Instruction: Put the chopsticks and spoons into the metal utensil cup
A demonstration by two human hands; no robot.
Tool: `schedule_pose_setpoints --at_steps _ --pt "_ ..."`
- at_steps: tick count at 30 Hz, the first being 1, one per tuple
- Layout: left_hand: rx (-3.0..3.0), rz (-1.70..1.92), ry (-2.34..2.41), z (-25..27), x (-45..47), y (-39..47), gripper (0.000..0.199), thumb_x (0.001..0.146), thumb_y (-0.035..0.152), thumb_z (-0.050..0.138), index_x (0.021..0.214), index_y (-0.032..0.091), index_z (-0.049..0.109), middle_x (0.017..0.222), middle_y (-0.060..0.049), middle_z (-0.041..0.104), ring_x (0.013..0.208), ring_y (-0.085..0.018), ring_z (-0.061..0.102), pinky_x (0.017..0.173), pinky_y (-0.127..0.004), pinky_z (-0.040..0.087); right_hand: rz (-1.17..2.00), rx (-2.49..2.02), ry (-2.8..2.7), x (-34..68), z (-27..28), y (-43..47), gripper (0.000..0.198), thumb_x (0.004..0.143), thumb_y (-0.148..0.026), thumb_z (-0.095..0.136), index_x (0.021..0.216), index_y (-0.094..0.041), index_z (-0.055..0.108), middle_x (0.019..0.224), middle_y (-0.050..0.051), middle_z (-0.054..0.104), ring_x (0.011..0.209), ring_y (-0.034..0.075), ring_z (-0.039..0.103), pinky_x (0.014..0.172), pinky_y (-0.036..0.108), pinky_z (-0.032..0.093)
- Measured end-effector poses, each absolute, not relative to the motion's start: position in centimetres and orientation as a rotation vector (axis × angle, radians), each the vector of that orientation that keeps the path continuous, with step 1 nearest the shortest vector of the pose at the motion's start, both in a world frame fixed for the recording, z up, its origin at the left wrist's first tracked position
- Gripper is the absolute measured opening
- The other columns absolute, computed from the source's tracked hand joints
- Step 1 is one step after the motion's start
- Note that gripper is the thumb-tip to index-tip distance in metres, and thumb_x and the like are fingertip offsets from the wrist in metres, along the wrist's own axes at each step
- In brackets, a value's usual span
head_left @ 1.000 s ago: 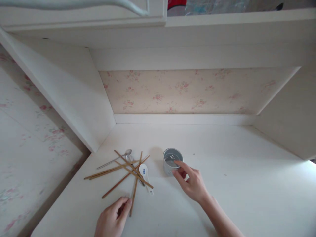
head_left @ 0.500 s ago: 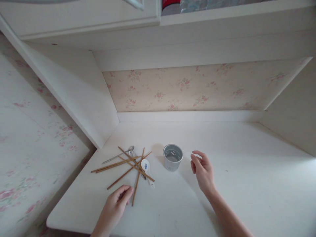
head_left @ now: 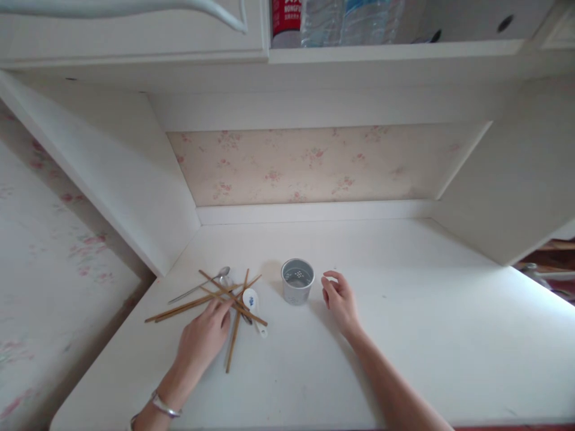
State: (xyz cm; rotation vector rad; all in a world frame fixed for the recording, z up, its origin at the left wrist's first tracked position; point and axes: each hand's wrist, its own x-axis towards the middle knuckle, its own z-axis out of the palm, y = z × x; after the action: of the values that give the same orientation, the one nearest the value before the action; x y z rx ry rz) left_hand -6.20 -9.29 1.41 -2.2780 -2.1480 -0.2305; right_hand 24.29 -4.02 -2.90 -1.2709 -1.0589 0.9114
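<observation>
My left hand (head_left: pixel 204 335) reaches into a pile of wooden chopsticks (head_left: pixel 232 342), its fingertips touching them with fingers stretched and thumb apart. Whether a chopstick lies between the fingers is hard to see. A white porcelain spoon (head_left: pixel 250 301) with a blue mark lies among the crossed sticks. Behind them rests a long-handled metal spoon (head_left: pixel 223 272), and more metal cutlery is partly covered by the pile. Right of the pile stands a grey metal cup with holes (head_left: pixel 297 293), upright. My right hand (head_left: pixel 340 302) is beside it, fingers loosely bent, apart from the cup and holding nothing.
The white tabletop (head_left: pixel 404 347) has a side panel (head_left: pixel 108 173) at the left and another at the right. Overhead runs a cabinet shelf (head_left: pixel 381 54) with clear plastic bottles (head_left: pixel 345 24) and a red-labelled container (head_left: pixel 286 18).
My left hand has moved forward from the near side of the pile onto the chopsticks. My right hand stays beside the cup. The view has shifted to the right.
</observation>
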Motion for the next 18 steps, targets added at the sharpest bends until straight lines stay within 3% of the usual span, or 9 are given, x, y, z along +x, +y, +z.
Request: schedule_pose_setpoints --at_steps 6,10,13,18 --pt "-2.295 -0.208 -2.033 0.9 -6.2 -8.6 0.032 0.094 0.032 0.036 0.111 0.027 0.063 0.110 -0.005 0.067 0.079 -0.020 0.069 0.058 -0.026 0.049 0.920 -1.294 -1.064 24.3 -2.7 -3.8 0.036 0.081 -0.052 0.055 0.097 -0.020 0.057 0.046 -0.009 0.043 0.041 0.010 0.037 0.040 0.020 0.028" --pt "-2.259 -0.289 -1.960 0.8 -6.6 -8.7 0.033 0.094 0.035 0.038 0.117 0.027 0.061 0.105 -0.005 0.071 0.077 -0.021 0.070 0.056 -0.025 0.049 0.886 -1.312 -1.084 24.2 -2.7 -3.8 0.040 0.080 -0.056 0.055 0.097 -0.020 0.058 0.046 -0.008 0.043 0.040 0.010 0.038 0.040 0.020 0.029" --pt "-2.254 -0.533 -1.930 1.1 -6.7 -8.7 0.034 0.094 0.039 0.041 0.116 0.023 0.062 0.100 -0.006 0.074 0.076 -0.021 0.071 0.064 -0.026 0.052 0.880 -1.319 -1.092 24.2 -2.8 -3.8 0.041 0.079 -0.056 0.055 0.097 -0.019 0.058 0.047 -0.008 0.044 0.041 0.010 0.039 0.040 0.021 0.030" --pt "-2.409 -1.237 -2.093 3.4 -5.3 -9.2 0.034 0.091 0.041 0.046 0.115 0.022 0.059 0.113 -0.006 0.070 0.095 -0.019 0.068 0.082 -0.027 0.054 0.897 -1.322 -1.090 24.1 -2.9 -3.8 0.040 0.080 -0.055 0.055 0.099 -0.019 0.058 0.047 -0.008 0.044 0.041 0.010 0.038 0.041 0.020 0.029"
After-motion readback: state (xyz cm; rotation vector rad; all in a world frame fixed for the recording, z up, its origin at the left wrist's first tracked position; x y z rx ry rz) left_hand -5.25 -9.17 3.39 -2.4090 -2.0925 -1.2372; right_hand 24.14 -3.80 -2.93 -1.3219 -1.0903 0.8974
